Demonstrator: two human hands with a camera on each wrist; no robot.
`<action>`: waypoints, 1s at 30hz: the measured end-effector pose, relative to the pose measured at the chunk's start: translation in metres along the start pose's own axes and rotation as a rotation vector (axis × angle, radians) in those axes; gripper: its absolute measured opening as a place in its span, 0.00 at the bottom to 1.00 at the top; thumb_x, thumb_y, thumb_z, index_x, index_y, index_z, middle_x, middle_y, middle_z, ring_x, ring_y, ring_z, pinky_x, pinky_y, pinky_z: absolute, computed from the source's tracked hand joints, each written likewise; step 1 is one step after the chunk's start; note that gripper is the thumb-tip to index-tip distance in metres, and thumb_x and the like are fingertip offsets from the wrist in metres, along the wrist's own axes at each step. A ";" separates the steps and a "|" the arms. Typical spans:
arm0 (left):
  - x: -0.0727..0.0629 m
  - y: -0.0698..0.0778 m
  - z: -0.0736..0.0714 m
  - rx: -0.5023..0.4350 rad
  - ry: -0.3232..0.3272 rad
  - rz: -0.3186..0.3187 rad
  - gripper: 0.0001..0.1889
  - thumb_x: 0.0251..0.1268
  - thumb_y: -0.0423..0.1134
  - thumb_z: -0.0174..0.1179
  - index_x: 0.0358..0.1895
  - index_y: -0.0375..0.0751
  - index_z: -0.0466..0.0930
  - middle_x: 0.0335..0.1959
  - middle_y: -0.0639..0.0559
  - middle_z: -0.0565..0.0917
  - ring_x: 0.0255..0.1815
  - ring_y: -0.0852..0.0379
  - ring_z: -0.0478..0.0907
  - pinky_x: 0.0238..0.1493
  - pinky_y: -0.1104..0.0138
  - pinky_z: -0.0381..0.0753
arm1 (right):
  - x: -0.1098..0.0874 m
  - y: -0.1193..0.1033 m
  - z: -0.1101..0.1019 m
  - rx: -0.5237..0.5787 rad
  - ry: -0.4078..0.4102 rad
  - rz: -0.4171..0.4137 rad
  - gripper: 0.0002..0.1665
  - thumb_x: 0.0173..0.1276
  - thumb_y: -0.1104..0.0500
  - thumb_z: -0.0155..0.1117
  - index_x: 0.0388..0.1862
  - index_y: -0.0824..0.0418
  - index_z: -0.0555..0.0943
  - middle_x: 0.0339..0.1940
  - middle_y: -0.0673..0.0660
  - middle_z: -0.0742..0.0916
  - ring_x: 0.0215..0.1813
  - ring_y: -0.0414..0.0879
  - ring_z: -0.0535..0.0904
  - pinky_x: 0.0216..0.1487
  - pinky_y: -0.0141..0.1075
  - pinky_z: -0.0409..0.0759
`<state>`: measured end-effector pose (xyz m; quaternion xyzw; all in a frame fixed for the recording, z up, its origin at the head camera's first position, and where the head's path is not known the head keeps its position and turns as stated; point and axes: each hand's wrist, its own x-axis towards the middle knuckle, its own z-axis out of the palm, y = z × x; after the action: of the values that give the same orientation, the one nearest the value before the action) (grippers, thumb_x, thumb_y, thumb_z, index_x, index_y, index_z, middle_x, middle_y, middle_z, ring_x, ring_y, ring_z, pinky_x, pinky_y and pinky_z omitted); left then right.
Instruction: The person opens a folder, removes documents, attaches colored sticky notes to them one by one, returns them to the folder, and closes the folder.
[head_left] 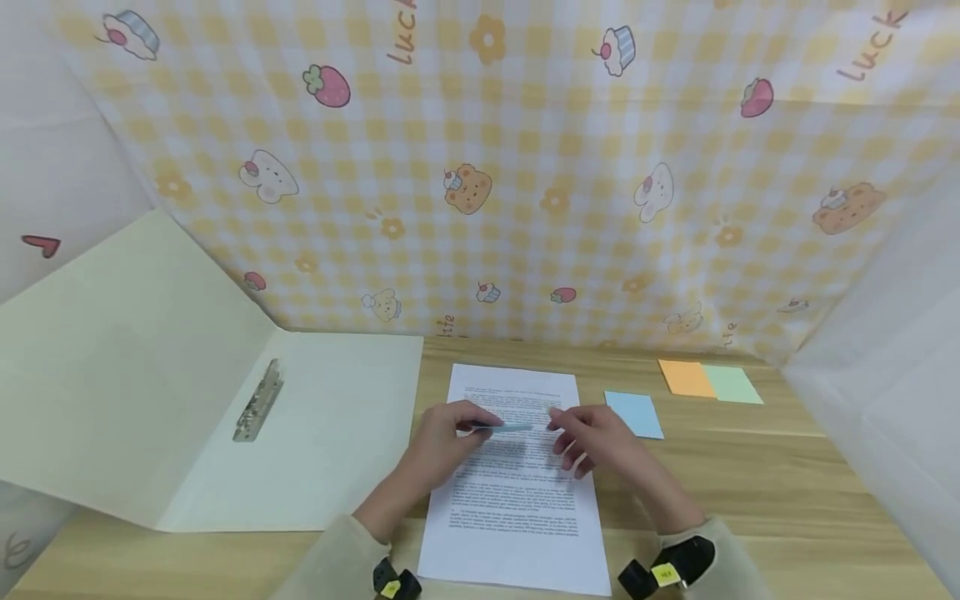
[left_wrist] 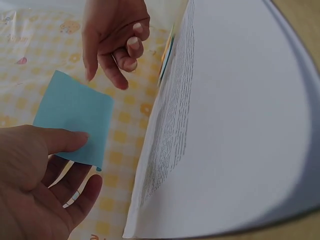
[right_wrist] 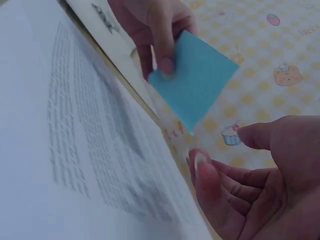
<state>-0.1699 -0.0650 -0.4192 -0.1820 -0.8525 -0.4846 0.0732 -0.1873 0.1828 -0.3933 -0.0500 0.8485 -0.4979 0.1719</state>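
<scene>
My left hand (head_left: 441, 442) pinches a blue sticky note (left_wrist: 75, 107) between thumb and fingers, close over the upper part of a printed sheet (head_left: 517, 562). Seen from the head, the note (head_left: 517, 428) is nearly edge-on; one side of it curls slightly in the left wrist view. My right hand (head_left: 600, 437) is apart from the note, just to its right, thumb and forefinger spread and the other fingers loosely bent. Nothing is between its fingers in the right wrist view (right_wrist: 270, 175). The sheet lies lengthwise on the table beneath both hands.
Right of the sheet lies a blue sticky-note pad (head_left: 637, 417); behind it are an orange pad (head_left: 684, 378) and a green pad (head_left: 733, 384). An opened white folder (head_left: 345, 433) with a metal clip (head_left: 258, 402) lies left. A checked cloth (head_left: 517, 250) hangs behind the wooden table (head_left: 787, 500).
</scene>
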 end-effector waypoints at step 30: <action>-0.002 0.008 -0.023 0.056 -0.026 -0.068 0.22 0.65 0.19 0.51 0.46 0.49 0.88 0.51 0.55 0.87 0.57 0.54 0.82 0.59 0.57 0.82 | 0.010 -0.003 0.035 0.201 -0.009 -0.040 0.21 0.73 0.53 0.65 0.58 0.66 0.82 0.42 0.58 0.91 0.36 0.46 0.85 0.36 0.37 0.88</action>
<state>-0.1666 -0.0817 -0.4016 -0.1570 -0.8724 -0.4601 0.0504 -0.1845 0.1497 -0.4086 -0.0516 0.7923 -0.5837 0.1698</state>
